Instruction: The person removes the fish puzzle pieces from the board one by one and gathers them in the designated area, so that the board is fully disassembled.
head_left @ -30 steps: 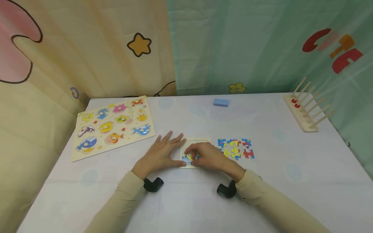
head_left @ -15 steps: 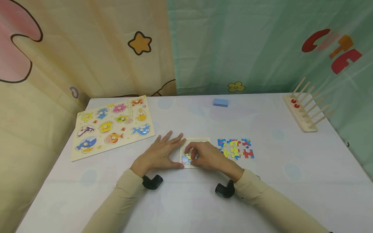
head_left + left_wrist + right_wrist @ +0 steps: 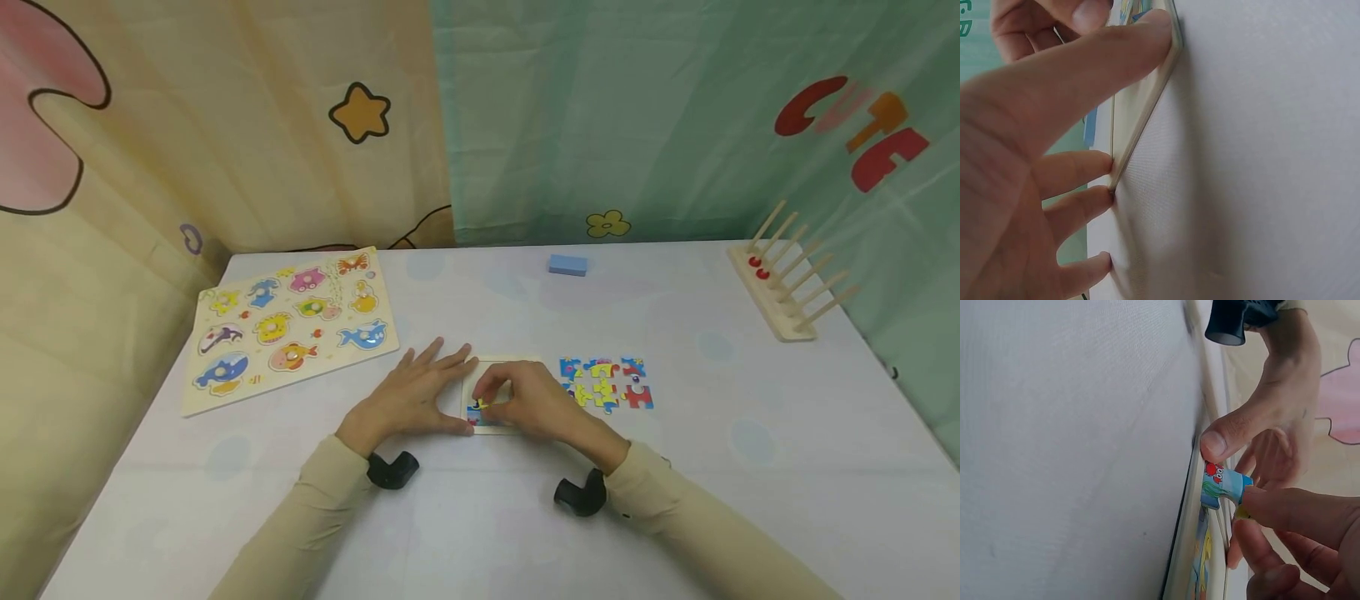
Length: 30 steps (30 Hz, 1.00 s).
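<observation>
A small square puzzle frame [image 3: 501,361] with a pale base lies on the table in front of the person. The left hand [image 3: 412,396] has its fingers spread along the frame's left side. Its thumb [image 3: 1147,34] rests on the near corner. The right hand [image 3: 536,404] is over the frame and pinches a jigsaw piece [image 3: 1224,484], blue with a red crab printed on it. In the right wrist view this piece stands tilted up at the frame's corner, close to the left thumb. Fitted pieces [image 3: 1202,556] show beside it, partly hidden by the right hand in the head view.
Several loose jigsaw pieces [image 3: 606,390] lie right of the frame. A wooden animal puzzle board [image 3: 255,354] is at the left. A blue block [image 3: 567,265] lies at the back, and a pegged wooden stand [image 3: 776,304] with red beads stands at the far right.
The right fingertips have shifted slightly left, and the pinched jigsaw piece now shows tilted up at the frame's lower left. The left hand stays nearly still.
</observation>
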Available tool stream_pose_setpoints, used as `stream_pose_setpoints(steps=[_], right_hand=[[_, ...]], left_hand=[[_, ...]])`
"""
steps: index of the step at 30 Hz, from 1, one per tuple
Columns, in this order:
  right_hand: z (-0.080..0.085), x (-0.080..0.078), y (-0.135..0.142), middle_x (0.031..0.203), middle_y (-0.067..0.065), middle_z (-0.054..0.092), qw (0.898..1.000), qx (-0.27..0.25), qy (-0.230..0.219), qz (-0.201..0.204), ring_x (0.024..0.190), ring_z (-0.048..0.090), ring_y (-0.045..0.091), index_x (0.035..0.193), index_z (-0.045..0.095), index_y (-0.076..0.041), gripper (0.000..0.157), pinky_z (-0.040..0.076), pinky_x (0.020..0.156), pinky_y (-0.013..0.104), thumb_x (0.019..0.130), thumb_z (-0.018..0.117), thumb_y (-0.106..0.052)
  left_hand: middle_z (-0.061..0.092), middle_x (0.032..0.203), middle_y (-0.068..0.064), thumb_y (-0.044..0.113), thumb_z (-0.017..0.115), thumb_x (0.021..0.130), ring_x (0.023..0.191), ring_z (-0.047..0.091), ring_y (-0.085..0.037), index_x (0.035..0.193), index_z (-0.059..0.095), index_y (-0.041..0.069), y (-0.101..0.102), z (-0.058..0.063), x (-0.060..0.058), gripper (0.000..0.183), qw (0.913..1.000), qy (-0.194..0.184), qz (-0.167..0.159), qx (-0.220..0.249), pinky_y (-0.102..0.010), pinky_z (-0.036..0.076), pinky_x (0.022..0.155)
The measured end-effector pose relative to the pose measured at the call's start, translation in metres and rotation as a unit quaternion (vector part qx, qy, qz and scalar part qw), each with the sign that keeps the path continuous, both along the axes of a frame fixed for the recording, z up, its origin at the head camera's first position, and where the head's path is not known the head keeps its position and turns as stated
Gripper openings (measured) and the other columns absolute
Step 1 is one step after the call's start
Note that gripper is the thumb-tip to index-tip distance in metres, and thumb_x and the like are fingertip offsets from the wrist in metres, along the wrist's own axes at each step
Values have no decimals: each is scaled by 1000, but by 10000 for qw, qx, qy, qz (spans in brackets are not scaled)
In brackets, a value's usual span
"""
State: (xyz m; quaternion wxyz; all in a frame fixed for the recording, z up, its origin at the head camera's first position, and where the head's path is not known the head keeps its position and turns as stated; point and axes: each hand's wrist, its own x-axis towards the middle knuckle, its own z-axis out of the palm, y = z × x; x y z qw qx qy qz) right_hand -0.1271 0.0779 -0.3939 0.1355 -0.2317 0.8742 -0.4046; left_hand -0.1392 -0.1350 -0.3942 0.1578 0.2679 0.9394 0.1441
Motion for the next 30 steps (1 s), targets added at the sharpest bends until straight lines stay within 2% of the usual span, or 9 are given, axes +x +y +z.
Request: stream_pose_setpoints(steps=[3,7,12,17,20,24,26,30], right_hand=[[-1,0,0,78,-11,68,9991,-315,-287,-55,75,61,9,89,72,-17,17,49,72,30,80,78,-5],[-1,0,0,73,-8,71,9969,-441,-587,-280,73,65,7,89,74,-15,15,50,75,31,79,79,-6],[-3,3,-2,74,-7,73,9955,-485,-549,-599,72,67,5,86,79,-13,8,52,68,27,78,82,-12],[-3,4,-1,81,-8,74,9934,-567,-422,-899,86,67,7,84,81,-16,8,53,75,30,78,84,-19],[-3,4,4,83,-7,75,9919,-556,-544,-1005,94,65,11,83,81,-17,8,52,79,30,78,84,-22],[-3,5,14,80,-8,74,9882,-451,-811,-1217,91,63,12,80,81,-17,9,49,74,29,78,84,-25],[-4,6,20,76,-8,74,9871,-350,-831,-1324,88,63,12,79,81,-17,9,48,90,33,78,84,-26],[-5,9,34,77,-8,73,9847,-146,-869,-1504,86,64,11,77,81,-19,8,48,90,37,77,84,-26]], left_hand=[[25,161,2,59,78,74,150,7,-32,151,41,17,0,0,0,95,10000,-6,13,6,-63,9,116],[25,161,2,59,78,74,150,7,-32,151,41,18,0,1,-1,95,10000,-29,26,9,-63,9,116],[24,161,2,59,78,74,150,6,-32,152,40,18,-1,1,0,96,10000,-74,39,28,-64,8,116],[25,161,2,59,78,74,150,6,-32,152,40,19,0,0,-1,96,9999,-77,64,45,-63,8,116],[25,161,2,60,78,73,150,6,-32,152,40,19,0,0,0,97,9999,-77,68,51,-63,8,116],[25,161,2,60,78,73,150,6,-32,152,40,18,0,-1,0,97,9999,-78,69,87,-63,8,116],[25,161,2,60,79,73,150,6,-32,152,40,18,0,0,0,97,9999,-73,78,100,-63,8,116],[26,161,2,60,79,73,150,6,-32,152,40,19,0,0,0,97,9999,-76,97,100,-62,7,116]])
